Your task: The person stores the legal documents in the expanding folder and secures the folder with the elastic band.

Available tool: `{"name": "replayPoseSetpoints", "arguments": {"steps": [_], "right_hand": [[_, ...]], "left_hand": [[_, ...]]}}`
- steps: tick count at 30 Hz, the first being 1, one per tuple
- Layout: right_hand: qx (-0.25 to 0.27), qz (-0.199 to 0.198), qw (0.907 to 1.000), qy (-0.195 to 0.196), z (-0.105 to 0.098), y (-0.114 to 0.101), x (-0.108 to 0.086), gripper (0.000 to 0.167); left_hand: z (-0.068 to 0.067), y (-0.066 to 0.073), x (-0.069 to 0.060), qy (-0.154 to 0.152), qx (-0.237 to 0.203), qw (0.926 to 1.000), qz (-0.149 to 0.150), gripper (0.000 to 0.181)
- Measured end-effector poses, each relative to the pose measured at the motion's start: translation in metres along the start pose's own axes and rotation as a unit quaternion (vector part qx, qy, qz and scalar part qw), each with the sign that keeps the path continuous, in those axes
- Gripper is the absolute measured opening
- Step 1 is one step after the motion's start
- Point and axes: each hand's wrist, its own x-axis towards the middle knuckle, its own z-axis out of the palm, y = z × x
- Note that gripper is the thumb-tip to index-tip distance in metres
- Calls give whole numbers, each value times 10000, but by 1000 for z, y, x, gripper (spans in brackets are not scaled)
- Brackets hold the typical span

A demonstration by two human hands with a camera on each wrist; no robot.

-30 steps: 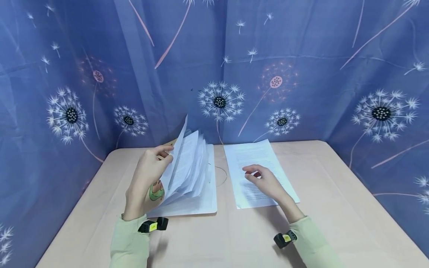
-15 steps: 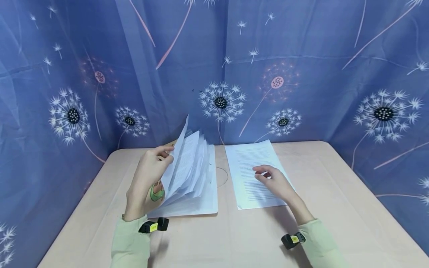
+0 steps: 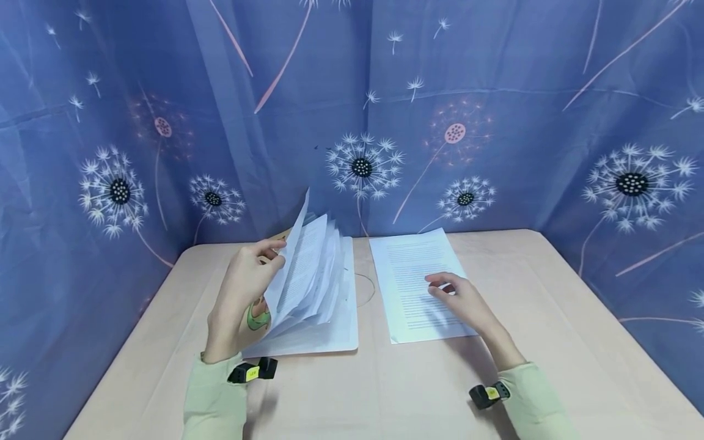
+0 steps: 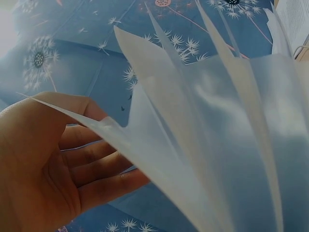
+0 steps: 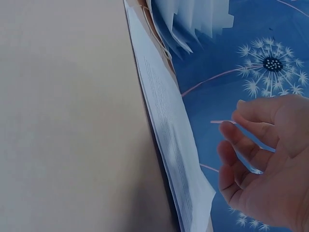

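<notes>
Leaves [image 3: 316,263] fan up from the folder [image 3: 344,324], left of centre in the head view; the left hand [image 3: 247,272] pinches the outermost leaf [image 3: 291,252], where a light grip should avoid creases. The right hand [image 3: 461,301], fingers loosely bent around nothing, hovers, probably untouching, over the printed sheet [image 3: 404,269]; tabletop [image 3: 550,342] rightward gives room.
</notes>
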Motion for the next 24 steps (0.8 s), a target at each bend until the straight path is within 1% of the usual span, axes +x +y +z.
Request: {"name": "replayPoseSetpoints", "arguments": {"steps": [5,12,18,24], "right_hand": [[-57,44,9999,83,-5,5,0,32],[251,58,9996,129,-19,9,-1,36],[229,160,9993,264,-26,14,-1,36],[419,299,9983,285,-30,20,-2,38]], "left_hand": [[-1,-1,-1,-11,6,10000,36,39],[-2,2,0,-33,55,10000,36,39],[-1,2,0,-10,52,10000,81,39],[0,1,-1,34,36,10000,83,39]]}}
